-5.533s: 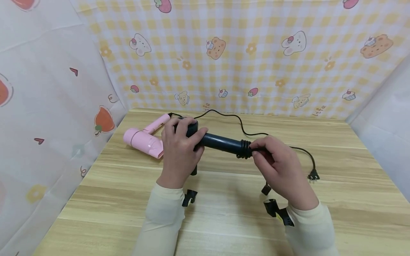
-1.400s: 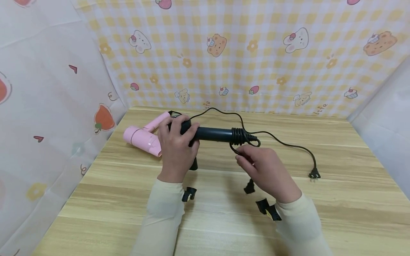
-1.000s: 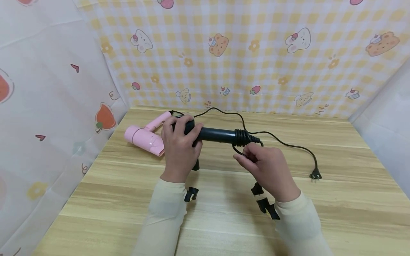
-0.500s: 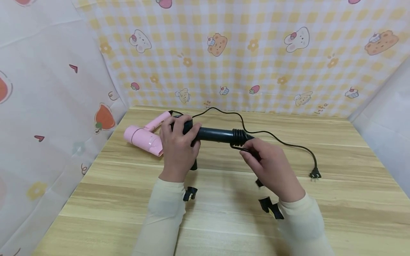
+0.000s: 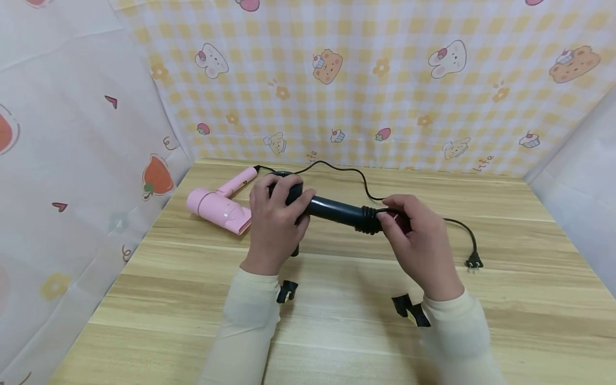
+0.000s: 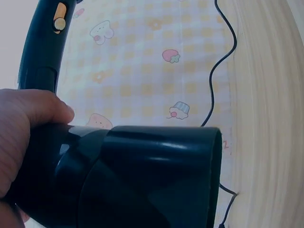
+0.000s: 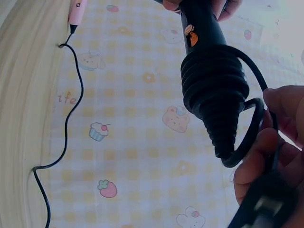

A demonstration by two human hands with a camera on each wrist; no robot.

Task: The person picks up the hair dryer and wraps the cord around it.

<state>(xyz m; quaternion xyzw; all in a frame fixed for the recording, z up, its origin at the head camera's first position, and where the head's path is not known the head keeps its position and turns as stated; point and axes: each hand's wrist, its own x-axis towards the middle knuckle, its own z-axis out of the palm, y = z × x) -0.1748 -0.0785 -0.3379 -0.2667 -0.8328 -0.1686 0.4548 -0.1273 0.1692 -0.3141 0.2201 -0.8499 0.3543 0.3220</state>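
My left hand [image 5: 276, 224] grips a dark hair dryer [image 5: 337, 211] by its barrel and holds it above the table. The handle points right and slants slightly down. Several turns of black cord [image 5: 368, 220] are wound round the handle's end. My right hand [image 5: 421, 246] pinches the cord just past those turns. In the right wrist view the cord turns [image 7: 213, 76] sit above the ribbed strain relief [image 7: 221, 130], with a loop beside it. The blurred plug [image 7: 266, 199] hangs close to the right fingers. The left wrist view shows the dryer's wide barrel [image 6: 156, 175].
A pink hair dryer [image 5: 216, 208] lies on the wooden table [image 5: 337, 331], left of the dark one. Its thin black cord [image 5: 353, 170] runs along the back to a two-pin plug [image 5: 474, 261] at the right. A checked curtain [image 5: 356, 107] stands behind.
My right hand has swung up from below the handle to its end, taking the cord along. The handle now tilts down to the right. My left hand keeps its grip.
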